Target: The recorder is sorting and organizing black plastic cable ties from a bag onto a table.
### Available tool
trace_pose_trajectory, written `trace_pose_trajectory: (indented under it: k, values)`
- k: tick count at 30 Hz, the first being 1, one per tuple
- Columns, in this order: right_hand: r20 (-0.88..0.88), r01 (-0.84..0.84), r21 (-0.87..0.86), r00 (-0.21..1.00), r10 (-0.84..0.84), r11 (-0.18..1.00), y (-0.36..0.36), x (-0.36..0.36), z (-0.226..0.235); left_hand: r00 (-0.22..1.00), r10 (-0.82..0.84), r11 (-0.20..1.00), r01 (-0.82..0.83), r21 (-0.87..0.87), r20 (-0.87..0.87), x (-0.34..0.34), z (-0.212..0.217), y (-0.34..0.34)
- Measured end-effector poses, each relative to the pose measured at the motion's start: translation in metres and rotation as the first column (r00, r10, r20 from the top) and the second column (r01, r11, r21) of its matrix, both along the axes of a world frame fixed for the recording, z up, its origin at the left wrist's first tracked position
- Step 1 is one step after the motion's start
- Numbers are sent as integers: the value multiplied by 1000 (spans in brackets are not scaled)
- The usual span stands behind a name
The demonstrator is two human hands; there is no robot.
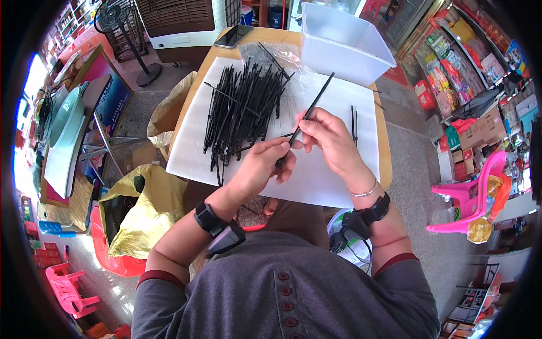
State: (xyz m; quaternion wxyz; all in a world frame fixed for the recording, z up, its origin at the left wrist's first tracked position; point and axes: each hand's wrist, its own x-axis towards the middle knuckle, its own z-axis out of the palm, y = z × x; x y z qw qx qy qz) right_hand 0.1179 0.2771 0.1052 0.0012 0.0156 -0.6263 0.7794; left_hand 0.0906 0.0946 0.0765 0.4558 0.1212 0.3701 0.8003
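Observation:
A slim black rod (318,96) slants up and away between my hands, over a white foam sheet (189,127). My right hand (330,138) pinches it partway along with thumb and fingers. Around its lower end my left hand (264,163) is closed, and a second thin black stick shows beside those fingers. What else lies inside the left fingers is hidden. Just left of my hands spreads a heap of similar black rods (240,107), most pointing away from me. Two more rods (354,123) lie side by side to the right.
The wooden table (386,161) holds an empty translucent plastic bin (344,56) at the far right, a phone (233,37) at the far left and crumpled clear plastic (299,56). A yellow sack (149,209) stands left, a pink chair (471,195) right.

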Motion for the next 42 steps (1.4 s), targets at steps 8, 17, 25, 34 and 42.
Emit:
trace_pose_trajectory:
  k: [8,17,25,34,42]
  values:
    - [140,101,264,980,-141,959,14,-18,-17,886,61,908,-240,-342,-460,-6,-14,12]
    - [-178,176,984,979,-97,-28,52,-68,-61,834,209,844,-418,-337,-510,-9,-35,25]
    - [-126,130,990,990,-70,51,50,-54,-34,852,220,873,-389,-293,-476,-16,-36,14]
    - [193,-14,8,981,12,1000,76,13,46,868,231,888,-373,-270,-439,-13,-39,8]
    - [-114,312,305,950,-291,900,77,-12,28,871,193,899,-341,-274,-451,-14,-35,4]
